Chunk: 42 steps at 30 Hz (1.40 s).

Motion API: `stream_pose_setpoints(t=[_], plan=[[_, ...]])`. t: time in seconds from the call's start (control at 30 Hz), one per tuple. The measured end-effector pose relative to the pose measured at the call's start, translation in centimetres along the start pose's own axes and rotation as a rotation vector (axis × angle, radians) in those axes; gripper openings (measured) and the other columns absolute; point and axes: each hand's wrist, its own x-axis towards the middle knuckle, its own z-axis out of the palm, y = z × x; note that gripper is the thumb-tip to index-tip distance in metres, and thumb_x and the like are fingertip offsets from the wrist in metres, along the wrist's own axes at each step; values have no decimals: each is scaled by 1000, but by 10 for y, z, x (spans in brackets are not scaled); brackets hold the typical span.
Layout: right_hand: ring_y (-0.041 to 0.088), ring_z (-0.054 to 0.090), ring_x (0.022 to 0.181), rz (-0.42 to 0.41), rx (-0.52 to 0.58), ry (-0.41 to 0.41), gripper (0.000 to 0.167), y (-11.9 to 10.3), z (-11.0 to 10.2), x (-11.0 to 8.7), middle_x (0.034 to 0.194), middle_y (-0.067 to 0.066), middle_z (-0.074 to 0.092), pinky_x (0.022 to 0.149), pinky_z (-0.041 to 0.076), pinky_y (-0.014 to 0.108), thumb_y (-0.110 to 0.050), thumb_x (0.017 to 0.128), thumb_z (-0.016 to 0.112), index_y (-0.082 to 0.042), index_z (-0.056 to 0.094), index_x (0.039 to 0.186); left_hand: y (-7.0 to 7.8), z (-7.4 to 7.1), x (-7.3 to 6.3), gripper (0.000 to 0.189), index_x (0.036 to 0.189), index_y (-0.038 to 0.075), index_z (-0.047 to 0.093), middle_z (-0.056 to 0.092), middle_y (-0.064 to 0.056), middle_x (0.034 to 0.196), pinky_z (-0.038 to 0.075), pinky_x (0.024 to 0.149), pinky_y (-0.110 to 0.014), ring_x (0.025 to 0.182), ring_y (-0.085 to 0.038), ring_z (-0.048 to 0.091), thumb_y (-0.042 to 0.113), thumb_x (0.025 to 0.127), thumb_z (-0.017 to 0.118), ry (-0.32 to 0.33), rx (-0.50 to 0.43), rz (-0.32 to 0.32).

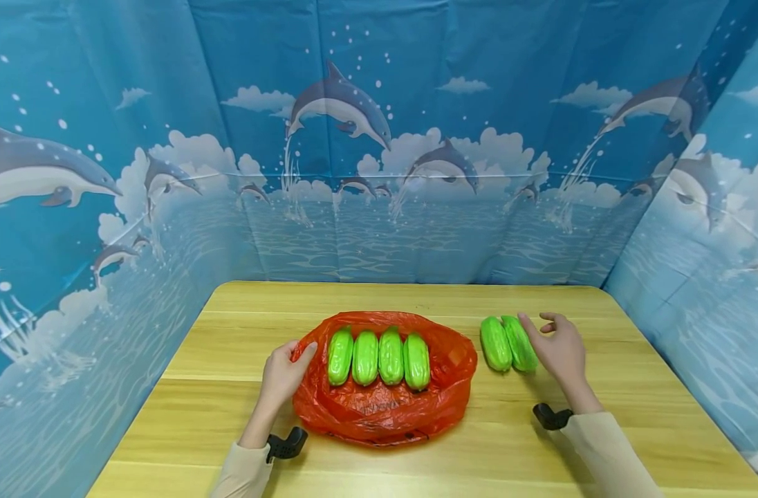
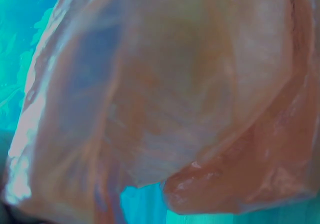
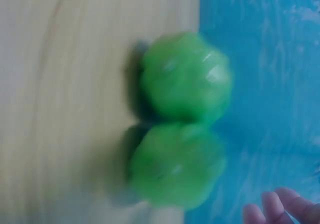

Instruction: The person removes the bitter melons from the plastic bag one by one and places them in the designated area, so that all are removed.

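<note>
A red plastic bag (image 1: 379, 429) lies spread on the table with its mouth facing up. Inside it, several glossy green cucumber-like vegetables (image 1: 365, 357) lie side by side in a row. At the bag's left rim, my left hand (image 1: 282, 373) pinches the plastic, thumb on the inner side; red film fills most of the left wrist view. Two more green vegetables (image 1: 495, 344) lie together to the right of the bag. Just right of this pair is my right hand (image 1: 561, 349), fingers loosely bent and holding nothing. The right wrist view shows the pair (image 3: 187, 76) end-on, with some fingertips (image 3: 272, 204) below.
The light wooden table (image 1: 186, 415) carries everything. A blue dolphin-print curtain (image 1: 379, 235) rises behind its far edge and along both sides. Each wrist wears a black device, such as the one on the right (image 1: 550, 416).
</note>
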Motion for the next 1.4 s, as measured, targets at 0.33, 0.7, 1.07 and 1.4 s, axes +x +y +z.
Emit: stream_pose_setpoints(t=[0.33,0.7,1.07,1.4], plan=[[31,60,79,-100,75,28,53,-42,-4,-7,88,14,62,69,44,44,-49,91,57,-1,63,113,0,1,0,30,74,4,60,52,-2,59,41,45,-25,52,-15,49,27,92,62,0,-2,4],[24,59,73,-215,88,-40,44,-84,-9,-16,84,7,64,65,45,38,-48,90,60,-6,67,103,0,1,0,30,72,6,59,51,0,58,40,45,-26,52,-15,49,28,92,63,7,16,11],[19,59,72,-265,79,-173,45,-115,-1,-19,83,3,64,66,47,37,-52,89,58,-9,68,96,0,0,1,29,71,8,58,51,-1,59,39,45,-26,52,-15,48,27,92,63,4,16,15],[14,57,69,-278,48,-343,50,-137,16,-25,80,-1,63,62,47,34,-59,89,54,-11,66,96,0,0,1,30,69,8,56,48,0,57,38,45,-25,52,-15,47,27,92,63,4,18,22]])
